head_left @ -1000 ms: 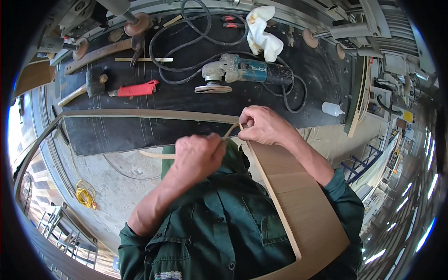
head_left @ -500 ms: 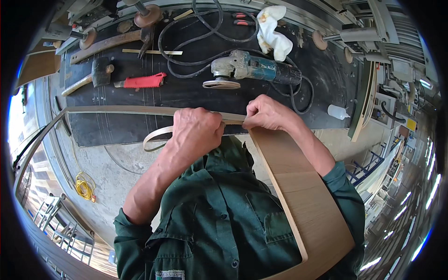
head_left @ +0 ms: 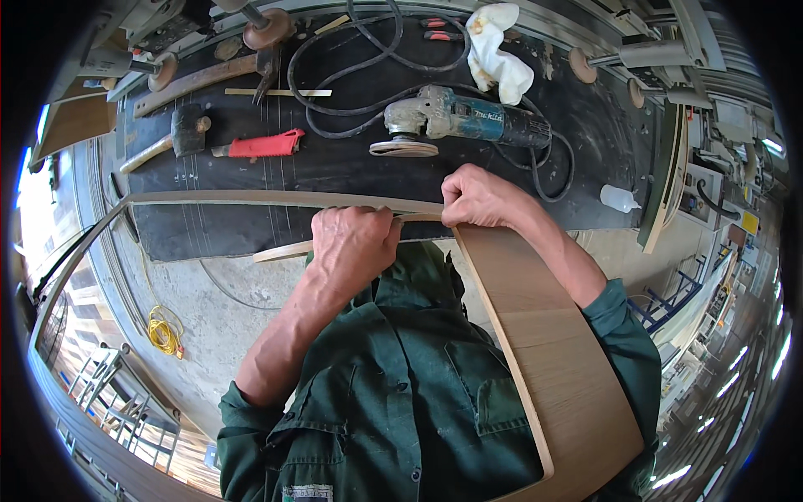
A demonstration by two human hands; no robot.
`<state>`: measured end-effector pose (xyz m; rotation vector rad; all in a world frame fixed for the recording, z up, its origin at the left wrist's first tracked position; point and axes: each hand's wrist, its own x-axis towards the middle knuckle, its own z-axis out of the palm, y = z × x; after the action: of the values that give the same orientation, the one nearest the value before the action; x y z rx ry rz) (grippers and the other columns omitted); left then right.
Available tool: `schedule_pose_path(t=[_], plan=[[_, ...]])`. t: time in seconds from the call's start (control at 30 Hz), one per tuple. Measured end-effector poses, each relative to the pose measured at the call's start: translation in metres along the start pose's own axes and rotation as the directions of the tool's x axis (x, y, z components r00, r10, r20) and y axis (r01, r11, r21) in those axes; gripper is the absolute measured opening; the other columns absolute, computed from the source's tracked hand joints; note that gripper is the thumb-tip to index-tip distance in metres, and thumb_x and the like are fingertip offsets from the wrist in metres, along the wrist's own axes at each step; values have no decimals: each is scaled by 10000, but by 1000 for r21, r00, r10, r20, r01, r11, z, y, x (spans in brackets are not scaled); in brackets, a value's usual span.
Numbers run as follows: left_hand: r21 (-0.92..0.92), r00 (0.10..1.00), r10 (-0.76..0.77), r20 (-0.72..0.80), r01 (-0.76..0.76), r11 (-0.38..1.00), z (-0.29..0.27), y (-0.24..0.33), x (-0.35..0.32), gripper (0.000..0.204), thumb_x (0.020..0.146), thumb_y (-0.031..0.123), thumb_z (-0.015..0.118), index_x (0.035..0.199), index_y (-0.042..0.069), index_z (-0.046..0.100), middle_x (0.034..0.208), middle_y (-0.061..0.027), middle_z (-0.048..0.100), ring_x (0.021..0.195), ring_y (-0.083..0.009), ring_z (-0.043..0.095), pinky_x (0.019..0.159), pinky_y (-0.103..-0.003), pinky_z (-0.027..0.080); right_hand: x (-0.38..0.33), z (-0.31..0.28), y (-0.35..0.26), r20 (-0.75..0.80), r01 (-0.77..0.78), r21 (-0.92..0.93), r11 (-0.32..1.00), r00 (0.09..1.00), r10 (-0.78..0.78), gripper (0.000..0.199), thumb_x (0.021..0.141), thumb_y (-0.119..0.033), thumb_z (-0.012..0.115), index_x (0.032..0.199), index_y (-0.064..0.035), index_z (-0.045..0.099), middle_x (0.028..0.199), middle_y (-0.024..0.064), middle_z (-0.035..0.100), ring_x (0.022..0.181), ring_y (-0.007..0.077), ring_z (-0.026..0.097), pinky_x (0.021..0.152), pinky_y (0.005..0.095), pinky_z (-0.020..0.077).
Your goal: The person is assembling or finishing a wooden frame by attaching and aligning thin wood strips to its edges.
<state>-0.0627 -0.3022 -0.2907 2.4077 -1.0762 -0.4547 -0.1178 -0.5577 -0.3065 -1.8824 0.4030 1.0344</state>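
A large wooden frame of joined boards rests around me, with its wide veneered board [head_left: 560, 360] under my right arm and its narrow far edge [head_left: 226, 198] along the bench. My left hand [head_left: 355, 238] is closed around a thin, pale wood strip [head_left: 284, 251], whose loose end sticks out to the left. Between my hands the strip [head_left: 422, 217] bows slightly beside the frame's edge. My right hand [head_left: 477, 197] pinches its other end at the frame's right corner; the fingertips are partly hidden.
On the black bench [head_left: 335, 167] lie an angle grinder [head_left: 468, 117] with its cable, a red utility knife [head_left: 263, 144], a mallet [head_left: 188, 130], a hammer [head_left: 201, 84], a white rag [head_left: 499, 54] and a small white bottle [head_left: 619, 199]. Clamp pads [head_left: 268, 29] line the far side.
The strip's loose end left of my left hand was curled into a loop and now lies straighter. The whole view has shifted slightly; both hands stay near the same spots on the frame.
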Motion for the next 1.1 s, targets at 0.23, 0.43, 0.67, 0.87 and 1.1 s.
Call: schedule_pose_path(t=[0.23,0.43,0.67,0.87,1.1], plan=[[27,996,-44,72,42,999,1,-3,6,258,894,278,770,764,56,756,719,-149,721,693,-379,729,633,-500,585,-1,1,-1,-20,-24,-22,999,1000,23,211,704,-141,791,672,13,649,604,56,593,614,120,560,583,338,450],[-23,991,17,135,-14,1000,0,-15,13,254,878,289,781,742,77,750,697,-139,708,694,-368,709,738,-509,562,-16,-19,38,20,26,295,955,999,-33,276,1026,-235,674,1125,-12,804,909,55,752,814,138,686,771,317,560],[-135,981,165,103,-150,979,1,-32,9,292,845,291,819,669,88,704,629,-114,630,772,-334,662,797,-503,520,-70,93,165,-877,462,440,770,407,257,324,1066,-174,628,1342,-14,682,1147,111,731,1022,160,692,925,325,562],[-83,970,199,138,-189,979,2,-31,16,331,849,311,818,650,88,677,635,-117,635,719,-343,657,676,-498,528,-79,224,229,-952,863,307,401,271,144,505,1090,-414,599,1457,-67,599,1296,142,707,1127,283,694,1038,420,552],[3,948,242,208,-248,969,5,-19,32,398,876,400,782,637,106,661,623,-141,627,678,-368,683,574,-530,497,-18,222,41,-807,633,588,504,416,419,457,1105,-368,593,1432,-51,623,1219,174,716,1094,309,685,974,429,537]])
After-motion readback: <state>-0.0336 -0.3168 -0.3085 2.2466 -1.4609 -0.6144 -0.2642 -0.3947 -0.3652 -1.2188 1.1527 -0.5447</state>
